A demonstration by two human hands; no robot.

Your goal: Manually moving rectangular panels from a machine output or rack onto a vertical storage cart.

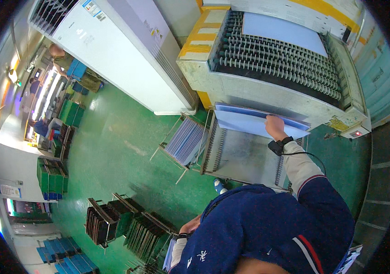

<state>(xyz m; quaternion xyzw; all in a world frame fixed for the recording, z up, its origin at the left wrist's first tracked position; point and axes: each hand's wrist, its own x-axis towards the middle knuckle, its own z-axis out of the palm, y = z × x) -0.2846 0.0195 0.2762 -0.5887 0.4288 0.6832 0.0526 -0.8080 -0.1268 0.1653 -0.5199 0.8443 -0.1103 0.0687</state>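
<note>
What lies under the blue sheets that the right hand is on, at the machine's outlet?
Under the blue sheets is a metal wire rack, bare toward its near end. The right hand rests on the top sheet. The rack's part under the sheets is covered.

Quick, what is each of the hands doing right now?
Left hand: low beside the body, mostly hidden; its grip cannot be told.
Right hand: closed on the blue sheets at the roller machine.

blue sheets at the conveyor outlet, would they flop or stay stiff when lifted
Probably fairly stiff: the blue sheets lie flat and overhang the metal tray without drooping. Likely light singly, being thin, though the stack under the right hand may have some weight. Their smooth faces suggest they could slide over each other.
</note>
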